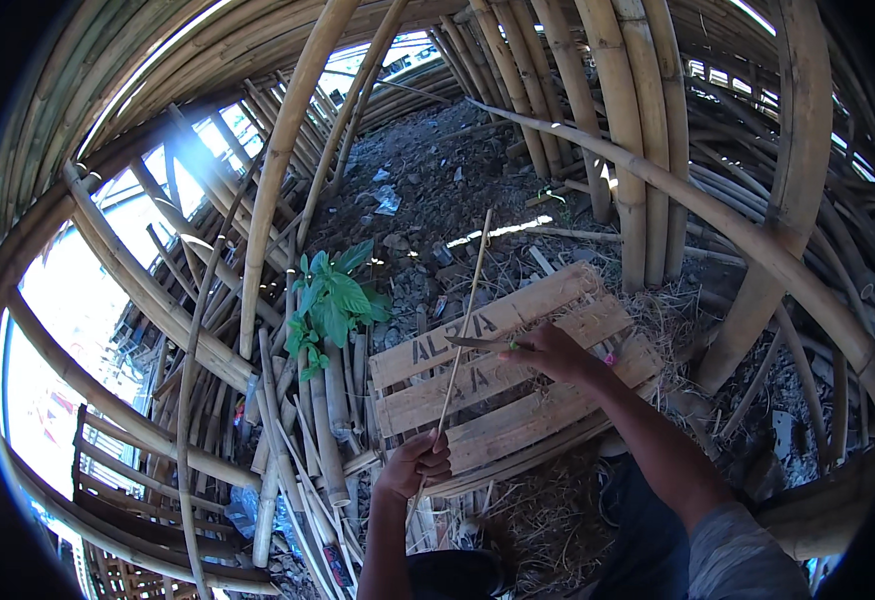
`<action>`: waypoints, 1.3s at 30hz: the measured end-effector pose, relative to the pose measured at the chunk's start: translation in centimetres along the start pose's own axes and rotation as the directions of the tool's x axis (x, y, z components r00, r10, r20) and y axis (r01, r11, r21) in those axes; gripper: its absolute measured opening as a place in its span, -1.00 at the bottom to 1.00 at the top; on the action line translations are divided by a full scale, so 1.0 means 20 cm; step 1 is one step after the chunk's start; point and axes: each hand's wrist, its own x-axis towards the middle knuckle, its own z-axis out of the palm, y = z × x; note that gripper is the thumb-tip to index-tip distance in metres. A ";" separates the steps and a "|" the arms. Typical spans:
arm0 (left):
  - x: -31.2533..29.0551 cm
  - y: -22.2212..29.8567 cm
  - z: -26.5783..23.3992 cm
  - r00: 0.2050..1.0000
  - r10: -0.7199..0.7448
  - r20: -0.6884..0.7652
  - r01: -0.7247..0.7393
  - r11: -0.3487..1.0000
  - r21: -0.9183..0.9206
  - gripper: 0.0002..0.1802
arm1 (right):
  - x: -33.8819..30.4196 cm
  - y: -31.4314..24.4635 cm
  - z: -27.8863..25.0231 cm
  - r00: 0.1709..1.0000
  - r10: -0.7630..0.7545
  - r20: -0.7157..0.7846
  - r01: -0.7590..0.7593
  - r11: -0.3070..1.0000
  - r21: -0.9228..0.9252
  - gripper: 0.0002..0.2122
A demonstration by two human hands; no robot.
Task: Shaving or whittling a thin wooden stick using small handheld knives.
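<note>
Head cam: our left hand [420, 464]'s wrapped around a thin bamboo stick [454, 375] by the near left corner of a slatted wooden crate [520, 424], and the stick slants up past the crate's far edge. Our right hand [550, 352]'s gripping a knife [478, 343], blade across the stick; can't tell if they're touching.

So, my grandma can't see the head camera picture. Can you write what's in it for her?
The person's left hand grips a long thin stick, and the right hand holds a knife whose blade crosses it in view. Below is a slatted wooden crate; a leafy green plant stands to its left, with bamboo poles around.
</note>
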 end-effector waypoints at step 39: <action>0.00 -0.04 0.22 0.963 -0.156 -0.218 0.167 0.985 0.031 -0.66 | 0.08 0.34 -0.10 0.930 0.174 -0.323 -0.132 0.980 0.150 -0.40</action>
